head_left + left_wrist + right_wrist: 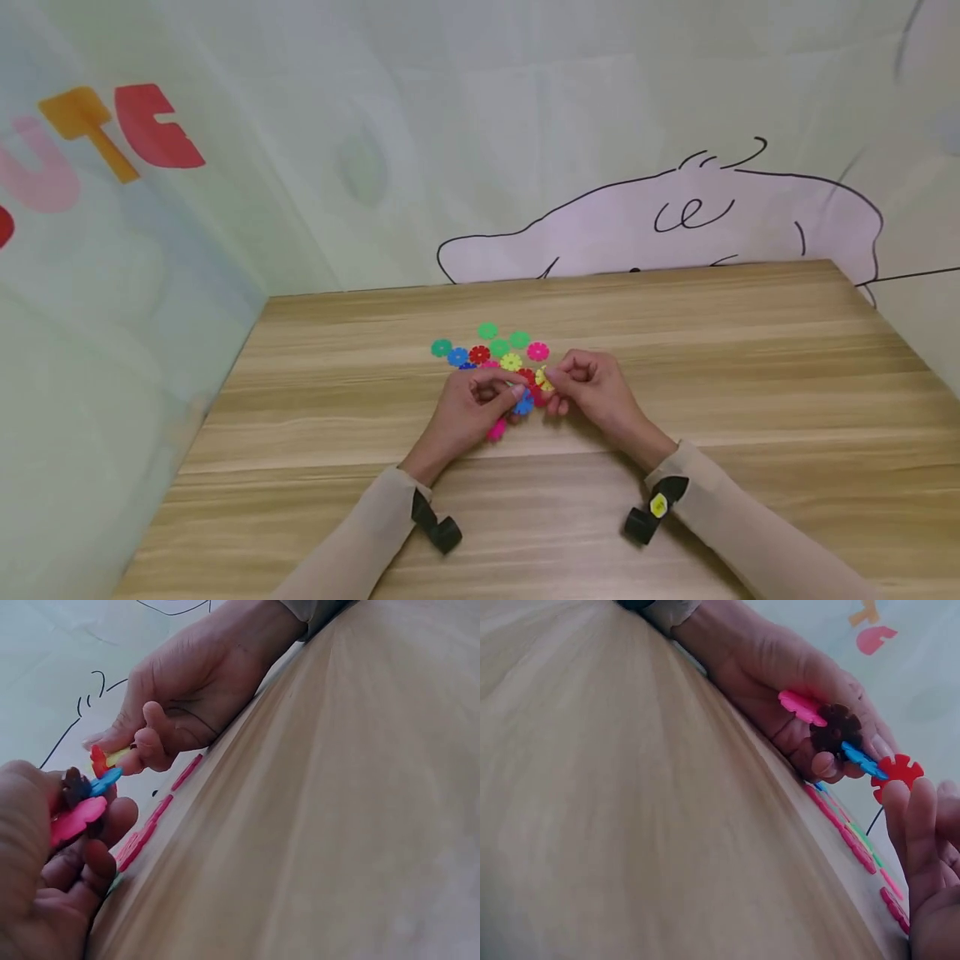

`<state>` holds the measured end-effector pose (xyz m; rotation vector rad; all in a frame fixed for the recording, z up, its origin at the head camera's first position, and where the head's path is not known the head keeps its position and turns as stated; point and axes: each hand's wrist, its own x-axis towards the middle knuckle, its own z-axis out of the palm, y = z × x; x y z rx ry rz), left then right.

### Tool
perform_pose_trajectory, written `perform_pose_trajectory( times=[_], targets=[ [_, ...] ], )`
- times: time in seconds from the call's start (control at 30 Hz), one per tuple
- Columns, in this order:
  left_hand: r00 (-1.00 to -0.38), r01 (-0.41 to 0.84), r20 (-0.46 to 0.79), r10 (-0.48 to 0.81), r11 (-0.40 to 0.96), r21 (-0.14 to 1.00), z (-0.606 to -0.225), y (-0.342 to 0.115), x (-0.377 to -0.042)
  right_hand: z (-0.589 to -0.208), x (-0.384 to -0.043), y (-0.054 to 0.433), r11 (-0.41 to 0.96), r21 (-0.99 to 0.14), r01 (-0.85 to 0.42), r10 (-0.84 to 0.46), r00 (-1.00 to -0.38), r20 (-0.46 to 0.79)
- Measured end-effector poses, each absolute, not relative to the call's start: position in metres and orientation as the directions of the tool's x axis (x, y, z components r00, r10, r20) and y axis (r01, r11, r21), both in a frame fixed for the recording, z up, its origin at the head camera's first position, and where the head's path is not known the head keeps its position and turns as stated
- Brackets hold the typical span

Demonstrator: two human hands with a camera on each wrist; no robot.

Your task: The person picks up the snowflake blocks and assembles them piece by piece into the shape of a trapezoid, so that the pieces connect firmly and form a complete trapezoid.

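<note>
My left hand (461, 412) pinches a short chain of notched plastic flower discs over the table. In the right wrist view the chain runs from a pink disc (801, 707) through a dark disc (835, 731) and a blue disc (864, 759) to a red disc (901, 772). Between thumb and fingers, my right hand (606, 400) pinches a yellow disc (543, 380). The yellow disc meets the red one at the chain's end; whether they are slotted together I cannot tell. Fingers partly cover both.
Loose flower discs lie just beyond the hands on the wooden table (337, 433): green (488, 331), blue (457, 357), dark red (479, 355), yellow (511, 362) and pink (537, 351) among them. A printed cloth wall (487, 125) stands behind the table.
</note>
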<state>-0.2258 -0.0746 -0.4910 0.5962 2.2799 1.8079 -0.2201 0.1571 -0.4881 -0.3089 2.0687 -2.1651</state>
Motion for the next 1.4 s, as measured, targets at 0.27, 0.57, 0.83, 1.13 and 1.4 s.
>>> perform_pose_trajectory(
  times=[0.27, 0.57, 0.83, 1.13, 1.4],
  targets=[
    [-0.899, 0.189, 0.099, 0.427, 0.172, 0.967, -0.49, -0.073, -0.228, -0.486, -0.219, 0.159, -0.039, -0.998, -0.041, -0.261, -0.964, 0.05],
    [-0.895, 0.182, 0.074, 0.439, 0.209, 0.961, -0.491, -0.073, -0.228, -0.488, -0.219, 0.158, 0.03, -0.998, -0.051, -0.293, -0.955, 0.04],
    [-0.905, 0.183, 0.079, 0.419, 0.214, 0.959, -0.492, -0.073, -0.228, -0.489, -0.216, 0.16, 0.002, -0.998, -0.058, -0.217, -0.975, 0.056],
    [-0.915, 0.177, 0.09, 0.393, 0.193, 0.965, -0.491, -0.072, -0.228, -0.493, -0.208, 0.178, 0.396, -0.89, -0.224, -0.036, -0.973, 0.229],
    [-0.925, 0.173, 0.1, 0.366, 0.171, 0.97, -0.492, -0.073, -0.228, -0.498, -0.204, 0.182, 0.56, -0.745, -0.363, -0.151, -0.929, 0.339]
  ],
)
